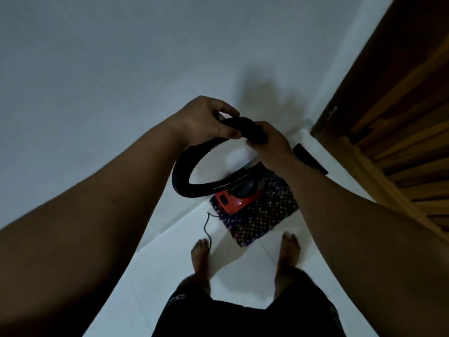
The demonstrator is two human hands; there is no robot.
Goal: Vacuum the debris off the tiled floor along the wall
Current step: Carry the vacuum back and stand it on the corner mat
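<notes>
I am holding the black hose (184, 171) up in front of me with my 2 hands, and my left hand (201, 120) is curling its fingers around the smooth end while my right hand (267, 139) is gripping it just beside. The hose is looping down under my hands to the red vacuum (233, 200), which is sitting on a knitted mat (267, 215) on the white tiled floor (243, 276) near the wall (97, 69).

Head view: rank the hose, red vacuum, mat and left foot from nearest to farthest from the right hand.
1. Hose: gripped by the right hand.
2. Red vacuum: just below the hand, on the mat.
3. Mat: on the floor under the vacuum.
4. Left foot: lower left, beside the cord.
</notes>
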